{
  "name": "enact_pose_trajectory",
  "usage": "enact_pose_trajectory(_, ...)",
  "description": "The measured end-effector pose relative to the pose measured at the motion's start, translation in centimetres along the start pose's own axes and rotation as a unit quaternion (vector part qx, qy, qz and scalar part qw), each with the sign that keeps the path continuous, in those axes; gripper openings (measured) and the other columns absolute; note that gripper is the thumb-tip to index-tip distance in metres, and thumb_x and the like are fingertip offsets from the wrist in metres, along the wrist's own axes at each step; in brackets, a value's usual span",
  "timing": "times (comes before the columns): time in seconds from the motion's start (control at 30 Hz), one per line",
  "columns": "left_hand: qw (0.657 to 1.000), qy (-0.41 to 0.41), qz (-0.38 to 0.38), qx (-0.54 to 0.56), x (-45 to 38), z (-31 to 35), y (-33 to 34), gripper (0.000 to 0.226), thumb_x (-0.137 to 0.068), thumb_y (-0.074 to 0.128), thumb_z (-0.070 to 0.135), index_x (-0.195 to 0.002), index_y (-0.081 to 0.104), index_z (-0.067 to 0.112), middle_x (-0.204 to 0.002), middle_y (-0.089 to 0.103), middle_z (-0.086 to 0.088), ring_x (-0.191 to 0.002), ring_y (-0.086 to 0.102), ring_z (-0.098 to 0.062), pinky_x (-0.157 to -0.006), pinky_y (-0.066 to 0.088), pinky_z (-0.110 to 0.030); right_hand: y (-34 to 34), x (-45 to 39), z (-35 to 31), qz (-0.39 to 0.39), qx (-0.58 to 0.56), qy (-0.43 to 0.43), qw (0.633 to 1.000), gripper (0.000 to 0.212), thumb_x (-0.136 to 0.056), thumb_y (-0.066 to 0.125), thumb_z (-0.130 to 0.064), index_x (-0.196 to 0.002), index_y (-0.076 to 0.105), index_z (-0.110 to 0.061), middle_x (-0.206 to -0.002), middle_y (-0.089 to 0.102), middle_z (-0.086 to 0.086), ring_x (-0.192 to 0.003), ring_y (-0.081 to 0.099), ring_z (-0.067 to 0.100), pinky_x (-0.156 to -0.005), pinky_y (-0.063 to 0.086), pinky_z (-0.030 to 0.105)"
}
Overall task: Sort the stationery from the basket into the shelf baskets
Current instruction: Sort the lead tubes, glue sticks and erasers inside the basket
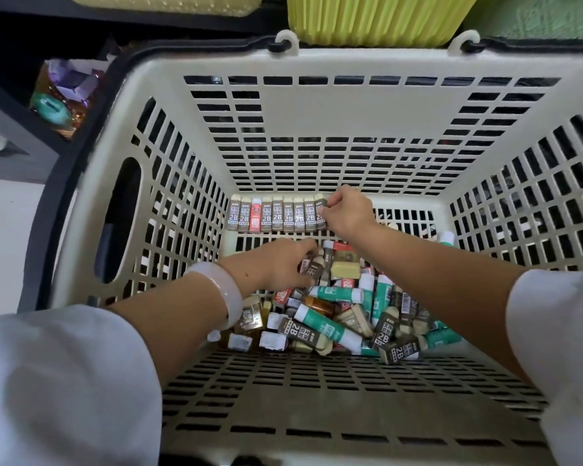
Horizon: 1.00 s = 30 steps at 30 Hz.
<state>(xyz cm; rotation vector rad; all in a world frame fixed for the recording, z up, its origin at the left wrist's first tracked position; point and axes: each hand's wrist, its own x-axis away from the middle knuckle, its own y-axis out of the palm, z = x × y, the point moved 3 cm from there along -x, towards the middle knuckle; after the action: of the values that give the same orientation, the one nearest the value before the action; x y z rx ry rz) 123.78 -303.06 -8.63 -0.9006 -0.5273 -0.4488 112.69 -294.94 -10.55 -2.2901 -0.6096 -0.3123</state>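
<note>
right hand (345,210) pinching end eraser (321,213) of row, frame center | left hand (280,264) gripping erasers from pile (350,311) | light, stiff, slick wrappers; grab by sides

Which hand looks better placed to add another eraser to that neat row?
The right hand: it already pinches the row's end eraser. The left hand is down in the loose pile.

Open-topped slotted basket (317,105); bare floor strip between eraser row (276,214) at far wall and heaped stationery pile (347,311) nearer.
</note>
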Motion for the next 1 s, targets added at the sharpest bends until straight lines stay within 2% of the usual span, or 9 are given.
enact_pose_trajectory(0.1,1.000,-0.007,0.000,0.006,0.1,0.3,0.6,0.045,-0.083,0.066,0.023,-0.119,0.041,0.012,-0.106,0.059,-0.008,-0.093,0.058,-0.024,-0.074,0.046,-0.031,-0.8,0.1,0.2,-0.032,0.023,-0.006,0.999,0.017,-0.088,0.057,-0.004,-0.104,0.063,-0.004,-0.102,0.063,0.010,-0.099,0.062,0.027,-0.090,0.051,0.034)
enact_pose_trajectory(0.2,0.999,-0.017,0.046,-0.004,0.2,0.5,0.2,0.027,-0.085,0.062,0.018,-0.105,0.045,0.011,-0.083,0.055,-0.001,-0.072,0.053,-0.016,-0.056,0.040,-0.023,-1.9,1.1,-0.2,-0.043,0.123,-0.095,0.987,0.020,-0.090,0.052,-0.004,-0.106,0.063,-0.004,-0.089,0.062,0.003,-0.084,0.058,0.021,-0.073,0.050,0.023)
enact_pose_trajectory(0.37,0.983,-0.086,0.130,0.093,0.4,-0.3,-2.3,0.013,-0.088,0.055,0.011,-0.087,0.042,0.014,-0.072,0.046,0.001,-0.060,0.044,-0.009,-0.046,0.032,-0.020,-0.4,4.4,0.1,-0.224,0.335,-0.246,0.882,0.032,-0.090,0.056,-0.029,-0.118,0.059,-0.015,-0.102,0.052,0.002,-0.103,0.050,0.021,-0.095,0.043,0.038)
enact_pose_trajectory(0.47,0.978,-0.127,0.131,0.104,0.7,-0.8,-2.6,0.017,-0.086,0.056,0.008,-0.091,0.041,0.012,-0.073,0.045,0.000,-0.060,0.044,-0.010,-0.045,0.029,-0.019,0.1,4.4,-0.2,-0.253,0.415,-0.268,0.832,0.042,-0.087,0.058,-0.032,-0.126,0.053,-0.020,-0.107,0.045,0.004,-0.110,0.040,0.023,-0.094,0.036,0.036)
enact_pose_trajectory(0.6,0.977,-0.128,0.131,0.112,0.4,-0.9,-2.3,0.018,-0.085,0.060,0.010,-0.090,0.043,0.011,-0.072,0.044,0.001,-0.061,0.043,-0.009,-0.046,0.030,-0.020,0.4,4.6,-0.3,-0.268,0.441,-0.306,0.800,0.030,-0.084,0.061,-0.025,-0.111,0.055,-0.015,-0.111,0.048,0.003,-0.111,0.043,0.020,-0.092,0.035,0.034)
enact_pose_trajectory(0.73,0.973,-0.137,0.155,0.098,0.4,-1.0,-2.8,0.017,-0.083,0.065,0.018,-0.085,0.050,0.011,-0.068,0.045,0.003,-0.067,0.046,-0.014,-0.053,0.035,-0.023,-0.4,5.0,0.1,-0.289,0.387,-0.302,0.822,0.017,-0.082,0.064,-0.020,-0.090,0.049,-0.022,-0.101,0.059,-0.002,-0.099,0.048,0.015,-0.091,0.035,0.034)
enact_pose_trajectory(0.83,0.960,-0.151,0.194,0.135,0.5,-1.5,-3.1,0.018,-0.081,0.068,0.019,-0.077,0.053,0.012,-0.073,0.051,0.001,-0.075,0.052,-0.018,-0.066,0.041,-0.027,-2.0,4.6,0.0,-0.319,0.180,-0.185,0.912,0.014,-0.085,0.062,-0.015,-0.083,0.051,-0.024,-0.091,0.060,-0.005,-0.084,0.060,0.015,-0.076,0.053,0.028)
enact_pose_trajectory(0.9,0.952,-0.161,0.208,0.158,0.6,-1.8,-3.1,0.023,-0.082,0.068,0.020,-0.071,0.049,0.015,-0.073,0.051,0.000,-0.074,0.052,-0.017,-0.064,0.042,-0.026,-3.3,3.6,0.0,-0.259,0.042,-0.113,0.959,0.005,-0.089,0.057,-0.016,-0.094,0.058,-0.018,-0.088,0.060,-0.001,-0.074,0.065,0.018,-0.066,0.058,0.029)
enact_pose_trajectory(1.0,0.952,-0.156,0.199,0.171,0.6,-1.8,-3.2,0.021,-0.084,0.066,0.020,-0.073,0.050,0.013,-0.076,0.053,-0.002,-0.076,0.053,-0.019,-0.065,0.044,-0.027,-4.3,1.3,0.4,-0.110,-0.001,-0.060,0.992,0.020,-0.094,0.051,-0.013,-0.111,0.060,-0.009,-0.079,0.056,-0.001,-0.069,0.059,0.013,-0.070,0.055,0.028)
